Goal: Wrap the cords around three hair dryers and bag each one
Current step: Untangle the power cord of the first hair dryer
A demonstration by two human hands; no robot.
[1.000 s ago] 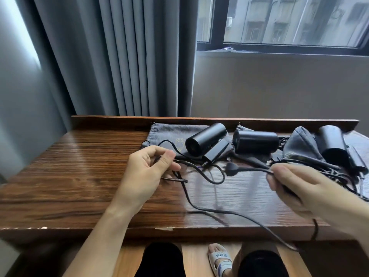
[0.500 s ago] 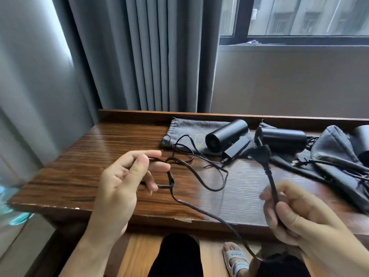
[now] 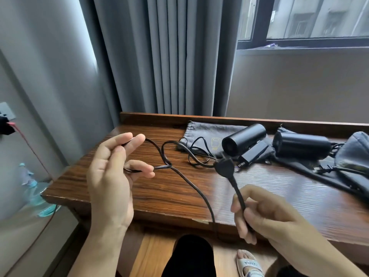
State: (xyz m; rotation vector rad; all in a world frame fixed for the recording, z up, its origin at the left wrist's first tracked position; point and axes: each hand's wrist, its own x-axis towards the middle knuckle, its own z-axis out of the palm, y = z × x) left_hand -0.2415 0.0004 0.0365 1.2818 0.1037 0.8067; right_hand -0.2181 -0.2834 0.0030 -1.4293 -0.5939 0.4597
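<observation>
The thin black power cord (image 3: 191,184) you are working runs in a loose, crossed loop above the dark wooden table (image 3: 279,188): it leaves your left hand (image 3: 111,176), knots over itself near the middle, drops past the table's front edge, and comes up again through your right hand (image 3: 265,214) to end in a black moulded plug (image 3: 224,167) that stands tilted above your fist. The cord leads back toward the matte black cylindrical hair dryer (image 3: 242,139) lying on its side on a flat grey drawstring fabric bag (image 3: 203,134) at the back of the table, its folded black handle (image 3: 252,154) pointing toward you. Just right of it lies a 2nd black cylindrical hair dryer (image 3: 301,145), also on its side, and beyond that a rumpled grey fabric pouch (image 3: 353,154) with more black cable spilling near it. Grey pleated curtains (image 3: 169,56) hang behind the table, a wall socket (image 3: 7,110) sits at far left, and a clear plastic water bottle (image 3: 34,188) stands below the table's left end. Your left hand holds the cord with fingers loosely spread, the strand passing between the index finger and the curled lower fingers. Your right hand is clenched around the cord just below the plug, in front of the table's near edge.
</observation>
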